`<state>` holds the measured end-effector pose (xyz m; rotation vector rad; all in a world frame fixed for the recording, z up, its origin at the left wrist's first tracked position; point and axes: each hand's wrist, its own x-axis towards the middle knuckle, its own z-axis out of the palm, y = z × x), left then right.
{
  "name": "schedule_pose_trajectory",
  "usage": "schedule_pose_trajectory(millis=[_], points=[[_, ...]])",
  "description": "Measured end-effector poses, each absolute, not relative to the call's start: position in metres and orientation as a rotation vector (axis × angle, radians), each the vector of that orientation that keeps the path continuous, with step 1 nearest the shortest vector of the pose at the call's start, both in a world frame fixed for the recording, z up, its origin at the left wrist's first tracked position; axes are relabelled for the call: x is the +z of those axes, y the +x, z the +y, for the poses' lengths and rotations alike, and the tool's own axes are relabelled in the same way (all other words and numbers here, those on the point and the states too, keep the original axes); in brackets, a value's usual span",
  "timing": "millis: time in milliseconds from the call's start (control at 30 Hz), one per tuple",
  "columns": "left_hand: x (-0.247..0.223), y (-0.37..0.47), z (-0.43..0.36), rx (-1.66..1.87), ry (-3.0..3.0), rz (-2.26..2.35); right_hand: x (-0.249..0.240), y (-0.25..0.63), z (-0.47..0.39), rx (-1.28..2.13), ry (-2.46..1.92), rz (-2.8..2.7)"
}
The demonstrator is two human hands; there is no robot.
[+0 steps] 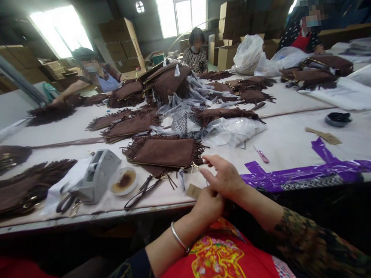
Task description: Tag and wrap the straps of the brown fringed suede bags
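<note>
A brown fringed pouch [170, 152] with a gold zipper lies flat in front of me on another brown pouch. At its right corner hang a gold clasp and a small tassel. My right hand [226, 177] is beside that corner, thumb and forefinger apart with nothing visible between them. Just below, at the table's edge, my left hand [209, 206] is closed, and its fingertips are hidden under the right hand. A small tan card tag [193, 191] lies just beyond the left hand. A dark wrist strap [139, 192] trails from the pouch towards me.
To the left stand a grey tape dispenser [97, 177] and a stained white dish [123, 181]. Purple plastic [298, 174] and a pink cutter [261, 154] lie to the right. Brown pouches [172, 84] are heaped mid-table. Several co-workers sit across the table.
</note>
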<state>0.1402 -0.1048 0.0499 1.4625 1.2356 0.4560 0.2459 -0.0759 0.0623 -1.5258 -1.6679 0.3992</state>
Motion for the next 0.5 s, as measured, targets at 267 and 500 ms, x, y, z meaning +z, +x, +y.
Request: schedule_pose_trajectory(millis=[267, 500], points=[[0.045, 0.114, -0.088, 0.279, 1.795, 0.995, 0.034, 0.27, -0.095, 1.371, -1.452, -0.906], [0.042, 0.088, -0.069, 0.206, 2.504, 1.162, 0.065, 0.27, -0.102, 1.343, -1.221, -0.753]])
